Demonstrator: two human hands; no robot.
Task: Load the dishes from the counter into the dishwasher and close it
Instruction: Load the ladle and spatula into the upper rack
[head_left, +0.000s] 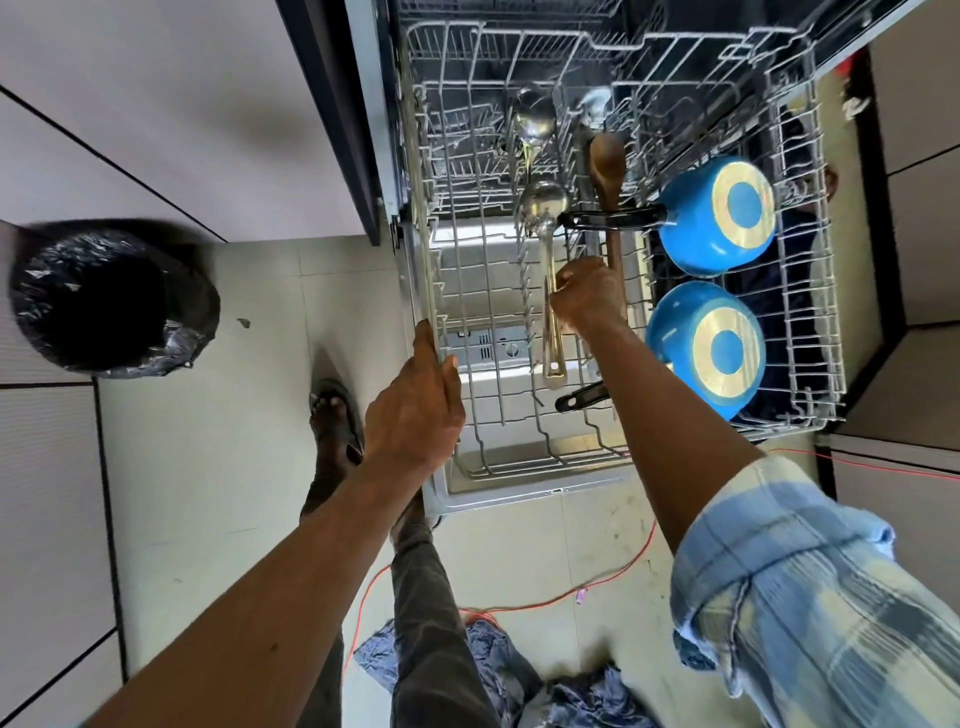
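Observation:
The dishwasher's wire rack (810, 312) is pulled out over the open door (519, 483). Two blue saucepans lie upside down on its right side, one farther back (717, 215) and one nearer (704, 351), their black handles pointing left. Steel ladles (540, 208) and a wooden spoon (607, 166) lie along the rack's middle. My right hand (589, 296) is closed around the wooden spoon's handle beside a ladle handle. My left hand (415, 405) rests on the rack's front left rim, fingers stretched along the wire.
A bin with a black liner (111, 299) stands on the floor at the left. An orange cable (597, 587) and a crumpled blue cloth (498, 670) lie on the tiles near my feet. Cabinet fronts flank the dishwasher on both sides.

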